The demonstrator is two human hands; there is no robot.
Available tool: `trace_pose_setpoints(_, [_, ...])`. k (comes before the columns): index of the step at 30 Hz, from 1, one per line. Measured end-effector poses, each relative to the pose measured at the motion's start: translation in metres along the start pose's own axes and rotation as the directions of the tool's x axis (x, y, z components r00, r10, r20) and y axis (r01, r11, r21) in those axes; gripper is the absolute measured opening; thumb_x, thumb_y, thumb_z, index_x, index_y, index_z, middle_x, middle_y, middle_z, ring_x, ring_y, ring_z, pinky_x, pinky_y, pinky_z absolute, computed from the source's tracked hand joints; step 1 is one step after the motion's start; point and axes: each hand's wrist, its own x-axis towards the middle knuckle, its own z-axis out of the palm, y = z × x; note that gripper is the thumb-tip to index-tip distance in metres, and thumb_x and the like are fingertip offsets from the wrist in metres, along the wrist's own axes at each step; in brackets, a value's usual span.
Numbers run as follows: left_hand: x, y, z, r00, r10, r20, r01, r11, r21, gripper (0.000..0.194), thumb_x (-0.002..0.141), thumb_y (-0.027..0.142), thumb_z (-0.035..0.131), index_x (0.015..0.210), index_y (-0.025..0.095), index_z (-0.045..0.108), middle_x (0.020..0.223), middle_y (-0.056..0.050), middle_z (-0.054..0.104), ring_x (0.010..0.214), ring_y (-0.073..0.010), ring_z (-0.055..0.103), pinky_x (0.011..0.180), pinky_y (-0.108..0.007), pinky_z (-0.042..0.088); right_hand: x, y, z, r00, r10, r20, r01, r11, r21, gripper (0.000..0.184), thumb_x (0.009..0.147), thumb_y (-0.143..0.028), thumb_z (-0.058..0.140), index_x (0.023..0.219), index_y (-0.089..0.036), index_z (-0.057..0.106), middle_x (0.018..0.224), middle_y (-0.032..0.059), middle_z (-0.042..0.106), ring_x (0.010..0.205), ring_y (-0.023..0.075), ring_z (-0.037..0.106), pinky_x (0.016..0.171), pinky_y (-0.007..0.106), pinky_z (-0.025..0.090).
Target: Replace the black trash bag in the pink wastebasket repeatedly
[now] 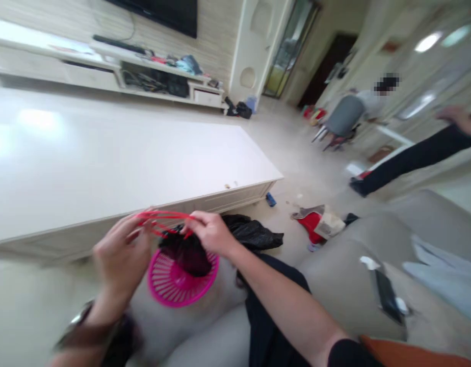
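Observation:
A dark drawstring bag (189, 255), blackish with a maroon tint, hangs bunched over a bright pink slatted plastic basket (159, 285). Its red drawstring (166, 215) is stretched between my two hands. On the left, my left hand (124, 250) has its fingers closed on the drawstring; it is a little blurred. My right hand (207, 232) pinches the other end of the drawstring at the bag's gathered mouth. Whether the bag's bottom touches the basket, I cannot tell.
A long white coffee table (144, 158) stands in front. Black plastic (254, 232) lies on the floor beside it. To the right is a grey sofa (335, 265) with a phone (388, 293) on it. Farther back, a person sits on a grey chair (344, 120); another person's leg (411, 153) extends in.

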Motion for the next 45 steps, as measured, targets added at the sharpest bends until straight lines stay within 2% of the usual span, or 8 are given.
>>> trace_pose_setpoints(4, [-0.004, -0.011, -0.014, 0.999, -0.001, 0.040, 0.002, 1.000, -0.029, 0.012, 0.091, 0.023, 0.071, 0.087, 0.024, 0.083, 0.104, -0.005, 0.084, 0.096, -0.0216, 0.081, 0.080, -0.034, 0.069, 0.005, 0.005, -0.005, 0.996, 0.012, -0.087, -0.010, 0.999, 0.031, 0.045, 0.104, -0.056, 0.057, 0.082, -0.019, 0.069, 0.084, 0.0053, 0.073, 0.080, 0.0171, 0.067, 0.083, 0.029, 0.052])
trace_pose_setpoints(11, [-0.005, 0.001, -0.015, 0.999, -0.041, 0.021, 0.044, 0.984, -0.172, 0.018, 0.084, 0.008, 0.068, 0.073, 0.021, 0.074, 0.102, -0.004, 0.085, 0.099, -0.0216, 0.081, 0.080, -0.031, 0.068, 0.001, -0.006, -0.012, 0.992, 0.075, -0.099, -0.069, 0.995, 0.067, 0.055, 0.097, -0.072, 0.060, 0.081, -0.020, 0.068, 0.083, 0.0084, 0.074, 0.080, 0.0200, 0.071, 0.079, 0.033, 0.059])
trace_pose_setpoints(15, [-0.006, 0.004, -0.011, 0.993, -0.115, 0.032, 0.119, 0.942, -0.313, 0.014, 0.086, 0.013, 0.074, 0.080, 0.021, 0.065, 0.100, -0.004, 0.084, 0.098, -0.0198, 0.082, 0.076, -0.024, 0.066, -0.002, -0.010, -0.012, 0.991, 0.083, -0.105, -0.074, 0.994, 0.082, 0.055, 0.094, -0.072, 0.063, 0.082, -0.019, 0.070, 0.084, 0.0085, 0.074, 0.080, 0.0207, 0.072, 0.080, 0.034, 0.060])
trace_pose_setpoints(22, [-0.014, 0.006, 0.000, 0.977, -0.166, 0.137, 0.205, 0.912, -0.355, 0.016, 0.087, 0.027, 0.079, 0.092, 0.024, 0.064, 0.081, 0.003, 0.079, 0.074, -0.0135, 0.079, 0.066, -0.021, 0.065, -0.006, -0.009, -0.005, 0.998, 0.061, -0.002, -0.061, 0.998, -0.021, 0.052, 0.101, -0.066, 0.058, 0.079, -0.019, 0.067, 0.082, 0.0081, 0.073, 0.077, 0.0199, 0.070, 0.079, 0.033, 0.057])
trace_pose_setpoints(30, [-0.014, 0.013, 0.002, 0.957, -0.179, 0.228, 0.271, 0.832, -0.484, 0.011, 0.090, 0.026, 0.073, 0.095, 0.025, 0.063, 0.101, -0.003, 0.084, 0.093, -0.0201, 0.082, 0.078, -0.030, 0.070, -0.009, -0.012, 0.012, 0.978, 0.054, 0.203, -0.018, 0.985, -0.174, 0.040, 0.099, -0.054, 0.064, 0.116, -0.018, 0.067, 0.077, -0.0002, 0.067, 0.069, 0.0153, 0.063, 0.068, 0.026, 0.048])
trace_pose_setpoints(36, [-0.008, 0.011, -0.008, 0.975, -0.125, 0.185, 0.197, 0.869, -0.454, 0.012, 0.092, 0.028, 0.075, 0.097, 0.025, 0.064, 0.100, -0.003, 0.084, 0.096, -0.0204, 0.082, 0.078, -0.029, 0.069, 0.000, -0.056, 0.012, 0.997, 0.071, 0.004, -0.071, 0.996, -0.053, 0.043, 0.094, -0.051, 0.061, 0.065, -0.020, 0.059, 0.059, 0.0015, 0.058, 0.051, 0.0115, 0.048, 0.052, 0.025, 0.038])
trace_pose_setpoints(41, [-0.003, 0.015, -0.015, 0.968, -0.038, 0.250, 0.144, 0.894, -0.424, 0.016, 0.090, 0.031, 0.079, 0.101, 0.022, 0.070, 0.098, -0.003, 0.082, 0.091, -0.0170, 0.081, 0.084, -0.028, 0.069, 0.012, -0.106, 0.006, 0.999, 0.027, 0.026, -0.025, 0.994, -0.106, 0.041, 0.093, -0.046, 0.058, 0.060, -0.021, 0.054, 0.054, -0.0002, 0.049, 0.052, 0.0116, 0.046, 0.056, 0.027, 0.039])
trace_pose_setpoints(45, [0.005, 0.016, -0.024, 0.937, -0.022, 0.349, 0.175, 0.893, -0.415, 0.021, 0.091, 0.033, 0.076, 0.107, 0.020, 0.073, 0.108, -0.005, 0.080, 0.099, -0.0170, 0.077, 0.090, -0.030, 0.067, 0.025, -0.139, 0.000, 0.999, -0.004, 0.036, 0.015, 0.949, -0.315, 0.041, 0.095, -0.043, 0.057, 0.062, -0.021, 0.046, 0.057, -0.0013, 0.043, 0.054, 0.0116, 0.038, 0.054, 0.027, 0.032])
